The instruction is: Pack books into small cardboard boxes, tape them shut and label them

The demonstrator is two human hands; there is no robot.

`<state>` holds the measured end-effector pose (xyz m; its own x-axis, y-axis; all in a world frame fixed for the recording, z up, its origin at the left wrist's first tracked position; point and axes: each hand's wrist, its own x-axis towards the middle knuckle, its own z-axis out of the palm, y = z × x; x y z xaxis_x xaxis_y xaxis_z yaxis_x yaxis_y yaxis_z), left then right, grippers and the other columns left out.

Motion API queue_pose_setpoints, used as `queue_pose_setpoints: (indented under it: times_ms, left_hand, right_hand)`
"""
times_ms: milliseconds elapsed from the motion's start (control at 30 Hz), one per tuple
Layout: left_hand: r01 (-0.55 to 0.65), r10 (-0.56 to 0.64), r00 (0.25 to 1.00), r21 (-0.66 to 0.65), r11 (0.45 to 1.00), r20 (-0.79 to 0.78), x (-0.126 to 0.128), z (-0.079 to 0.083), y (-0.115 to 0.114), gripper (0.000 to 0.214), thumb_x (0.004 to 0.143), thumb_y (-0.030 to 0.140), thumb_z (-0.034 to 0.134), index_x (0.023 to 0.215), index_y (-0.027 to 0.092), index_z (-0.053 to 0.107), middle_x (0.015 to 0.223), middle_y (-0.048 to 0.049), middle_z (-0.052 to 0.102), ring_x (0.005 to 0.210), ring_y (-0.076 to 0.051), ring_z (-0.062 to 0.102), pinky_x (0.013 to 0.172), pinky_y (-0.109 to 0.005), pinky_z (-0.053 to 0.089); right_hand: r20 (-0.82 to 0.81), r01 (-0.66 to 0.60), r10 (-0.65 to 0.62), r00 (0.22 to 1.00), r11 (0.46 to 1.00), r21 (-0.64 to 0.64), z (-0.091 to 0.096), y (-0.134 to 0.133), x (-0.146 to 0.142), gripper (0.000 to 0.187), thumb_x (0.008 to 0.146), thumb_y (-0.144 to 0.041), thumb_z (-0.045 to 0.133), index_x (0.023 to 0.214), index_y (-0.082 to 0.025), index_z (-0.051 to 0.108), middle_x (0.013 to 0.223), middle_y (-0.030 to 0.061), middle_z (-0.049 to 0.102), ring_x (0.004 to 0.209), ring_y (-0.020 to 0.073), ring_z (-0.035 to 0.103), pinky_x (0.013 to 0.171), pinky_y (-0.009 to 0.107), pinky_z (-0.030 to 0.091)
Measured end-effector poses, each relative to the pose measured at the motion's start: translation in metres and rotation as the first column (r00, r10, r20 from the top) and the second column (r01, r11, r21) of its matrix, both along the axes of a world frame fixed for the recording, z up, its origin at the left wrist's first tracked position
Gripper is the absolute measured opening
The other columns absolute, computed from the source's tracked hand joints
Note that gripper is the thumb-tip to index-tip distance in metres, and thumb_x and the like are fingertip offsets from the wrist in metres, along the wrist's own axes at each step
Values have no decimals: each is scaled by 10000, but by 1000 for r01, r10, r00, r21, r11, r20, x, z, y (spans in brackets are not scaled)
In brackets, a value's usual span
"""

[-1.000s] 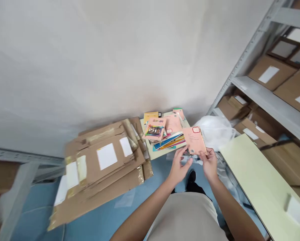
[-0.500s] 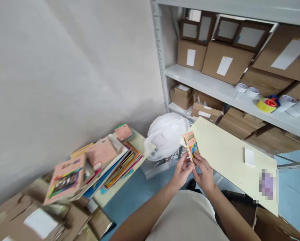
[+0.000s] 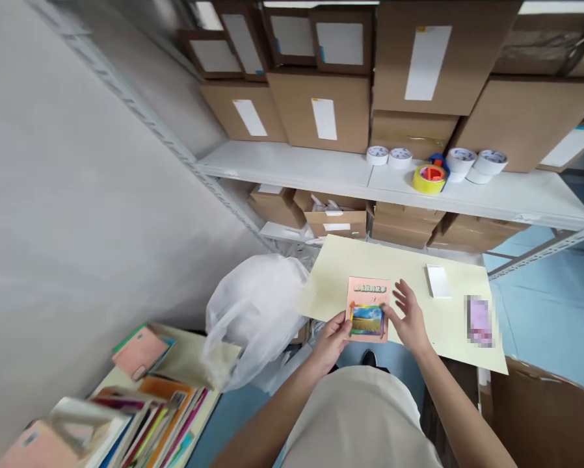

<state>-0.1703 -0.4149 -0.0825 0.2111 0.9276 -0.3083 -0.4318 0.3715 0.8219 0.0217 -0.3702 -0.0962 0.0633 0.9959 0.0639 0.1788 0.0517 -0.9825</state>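
The book (image 3: 367, 309) has turned from edge-on to cover-up and now sits over the near edge of the table (image 3: 421, 260), away from the bag (image 3: 253, 312). The left hand (image 3: 331, 339) pinches its lower left corner. The right hand (image 3: 409, 315) has spread its fingers, thumb at the book's right edge; whether it grips is hard to tell. The handling has shifted from the book pile (image 3: 140, 416) to the table.

Booklet (image 3: 368, 309) now cover-up over the cream table (image 3: 331, 286), no longer edge-on; right hand (image 3: 409, 318) newly open beside it
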Motion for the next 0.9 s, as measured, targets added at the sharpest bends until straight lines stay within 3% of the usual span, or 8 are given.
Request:
queue_pose_setpoints:
  times_ms: [100, 200, 400, 600, 733, 900]
  left_hand:
    - [136, -136, 991, -43, 990, -3, 2, -3, 17, 572, 738, 570, 724, 1172, 200, 678, 1162, -131, 708, 1146, -325, 630, 950, -471, 503]
    - [185, -190, 981, -109, 977, -31, -3, -12, 32, 589, 718, 586, 736, 1158, 200, 670, 1154, -122, 710, 1090, -300, 657, 914, -430, 518]
    - [133, -173, 965, -201, 970, -195, -29, -35, 61, 582, 604, 624, 796, 926, 150, 696, 818, -71, 733, 810, -220, 714, 871, -374, 533]
    - [152, -183, 974, -213, 965, -132, -42, -48, 91, 552, 567, 588, 834, 869, 138, 730, 726, -46, 709, 694, -175, 682, 829, -350, 539]
    - [206, -222, 975, -289, 935, -25, -42, -55, 102, 518, 561, 547, 856, 850, 131, 749, 727, -50, 699, 669, -147, 647, 773, -308, 528]
    - [243, -233, 970, -350, 905, 71, -32, -58, 113, 474, 530, 480, 889, 820, 128, 758, 740, -58, 700, 647, -129, 609, 751, -309, 517]
  right_hand:
    - [-244, -30, -19, 970, 980, -195, 3, 19, 6, 724, 756, -550, 697, 1357, -208, 482, 974, 87, 712, 737, 204, 690, 641, 359, 585]
    - [-282, 26, -116, 952, 952, -305, 6, 33, 5, 588, 712, -586, 710, 1129, -181, 624, 677, -11, 634, 560, 139, 595, 474, 249, 497]
    - [-305, 177, -316, 898, 895, -409, 11, 51, -7, 521, 651, -602, 737, 968, -204, 627, 668, -26, 630, 586, 132, 595, 493, 245, 505]
    - [-341, 209, -385, 858, 866, -453, -3, 65, -14, 426, 699, -537, 685, 970, -211, 634, 729, -5, 677, 620, 156, 644, 580, 296, 541]
    - [-325, 113, -271, 906, 895, -432, -17, 66, 0, 367, 769, -404, 580, 1075, -214, 650, 819, 19, 714, 718, 190, 686, 672, 351, 565]
    - [-152, -149, 123, 981, 973, -174, -18, 75, 31, 447, 783, -243, 554, 1227, -263, 596, 1123, 61, 693, 976, 211, 658, 811, 388, 556]
